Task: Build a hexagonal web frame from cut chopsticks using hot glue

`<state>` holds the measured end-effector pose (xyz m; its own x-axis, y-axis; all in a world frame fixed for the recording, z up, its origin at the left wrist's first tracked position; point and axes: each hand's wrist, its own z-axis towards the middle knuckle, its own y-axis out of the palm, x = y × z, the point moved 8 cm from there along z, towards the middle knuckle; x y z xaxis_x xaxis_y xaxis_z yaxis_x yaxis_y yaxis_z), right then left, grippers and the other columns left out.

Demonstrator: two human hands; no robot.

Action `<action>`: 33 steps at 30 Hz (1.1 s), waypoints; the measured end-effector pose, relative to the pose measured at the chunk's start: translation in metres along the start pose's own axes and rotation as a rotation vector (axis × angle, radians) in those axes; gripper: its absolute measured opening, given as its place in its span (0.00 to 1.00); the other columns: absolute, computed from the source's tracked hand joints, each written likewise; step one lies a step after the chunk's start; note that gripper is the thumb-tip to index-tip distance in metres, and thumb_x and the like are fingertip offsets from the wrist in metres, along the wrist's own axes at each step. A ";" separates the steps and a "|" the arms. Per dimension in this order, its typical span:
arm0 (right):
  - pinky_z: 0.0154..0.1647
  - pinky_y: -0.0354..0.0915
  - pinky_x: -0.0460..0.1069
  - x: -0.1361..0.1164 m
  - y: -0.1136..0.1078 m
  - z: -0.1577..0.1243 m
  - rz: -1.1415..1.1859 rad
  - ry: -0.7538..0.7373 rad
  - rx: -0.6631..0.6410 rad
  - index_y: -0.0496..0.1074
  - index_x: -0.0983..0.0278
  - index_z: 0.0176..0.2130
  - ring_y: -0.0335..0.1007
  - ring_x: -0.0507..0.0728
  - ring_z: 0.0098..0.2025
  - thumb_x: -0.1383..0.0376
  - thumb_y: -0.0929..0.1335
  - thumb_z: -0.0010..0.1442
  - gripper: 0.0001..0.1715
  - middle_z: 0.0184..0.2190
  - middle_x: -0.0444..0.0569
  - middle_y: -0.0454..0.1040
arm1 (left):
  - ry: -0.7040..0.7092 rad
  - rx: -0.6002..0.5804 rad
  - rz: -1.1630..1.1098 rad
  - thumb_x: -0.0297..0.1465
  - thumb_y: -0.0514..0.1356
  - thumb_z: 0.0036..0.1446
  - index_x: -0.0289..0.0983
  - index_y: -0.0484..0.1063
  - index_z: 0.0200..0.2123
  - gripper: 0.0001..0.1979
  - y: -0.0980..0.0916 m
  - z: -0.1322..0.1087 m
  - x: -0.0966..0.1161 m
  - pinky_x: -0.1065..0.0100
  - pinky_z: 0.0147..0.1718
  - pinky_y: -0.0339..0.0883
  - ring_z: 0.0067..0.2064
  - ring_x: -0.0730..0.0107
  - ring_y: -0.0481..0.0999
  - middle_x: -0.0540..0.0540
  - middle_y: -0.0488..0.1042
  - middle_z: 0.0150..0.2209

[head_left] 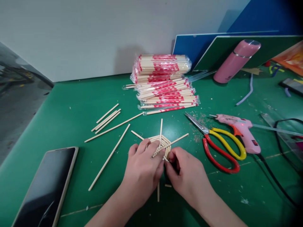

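Note:
A small spoked web of wooden sticks [163, 142] lies on the green table [71, 110] in front of me. My left hand [142, 167] rests on its near left part, fingers curled over the sticks and pressing them down. My right hand [183, 171] is closed in a pinch at the web's near edge, fingertips meeting those of the left hand; what it pinches is hidden. Long spokes stick out from under the hands, one toward me.
Loose sticks [107, 119] lie to the left. Wrapped chopstick packs [165, 82] are stacked behind. Scissors [220, 142] and a pink glue gun [241, 130] with its cord lie right. A phone [47, 186] sits near left, a pink flask [236, 60] at the back right.

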<state>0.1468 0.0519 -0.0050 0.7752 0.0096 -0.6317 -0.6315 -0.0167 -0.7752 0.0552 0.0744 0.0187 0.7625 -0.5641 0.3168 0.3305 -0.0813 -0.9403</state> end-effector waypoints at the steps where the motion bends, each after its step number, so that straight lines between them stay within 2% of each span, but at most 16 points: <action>1: 0.23 0.52 0.45 -0.001 0.000 0.000 0.003 -0.006 0.003 0.59 0.62 0.27 0.59 0.51 0.24 0.68 0.63 0.52 0.04 0.22 0.41 0.64 | 0.004 -0.004 -0.003 0.30 0.51 0.54 0.41 0.70 0.39 0.11 0.000 0.000 0.000 0.54 0.41 0.57 0.48 0.55 0.62 0.47 0.69 0.46; 11: 0.25 0.54 0.45 -0.004 0.000 -0.001 0.001 -0.034 -0.002 0.58 0.62 0.28 0.60 0.52 0.26 0.68 0.61 0.54 0.04 0.23 0.42 0.64 | 0.042 0.098 -0.096 0.27 0.53 0.52 0.40 0.71 0.41 0.13 0.002 -0.008 -0.006 0.53 0.44 0.56 0.49 0.55 0.60 0.45 0.68 0.47; 16: 0.24 0.55 0.46 -0.003 0.002 0.000 -0.016 -0.008 0.000 0.59 0.62 0.28 0.60 0.52 0.25 0.68 0.62 0.53 0.04 0.23 0.42 0.64 | 0.036 0.118 -0.105 0.27 0.52 0.52 0.39 0.71 0.39 0.12 0.003 -0.007 -0.007 0.53 0.42 0.56 0.49 0.54 0.60 0.45 0.70 0.46; 33: 0.21 0.54 0.45 -0.005 0.000 0.000 -0.065 -0.024 0.030 0.60 0.62 0.27 0.59 0.51 0.22 0.68 0.62 0.53 0.04 0.21 0.42 0.64 | 0.007 0.075 -0.161 0.26 0.51 0.52 0.41 0.70 0.37 0.11 0.004 -0.004 -0.005 0.56 0.41 0.57 0.48 0.57 0.60 0.45 0.68 0.45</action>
<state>0.1430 0.0520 -0.0025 0.8141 0.0340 -0.5797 -0.5803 0.0143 -0.8143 0.0502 0.0738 0.0133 0.6924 -0.5544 0.4617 0.4890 -0.1098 -0.8653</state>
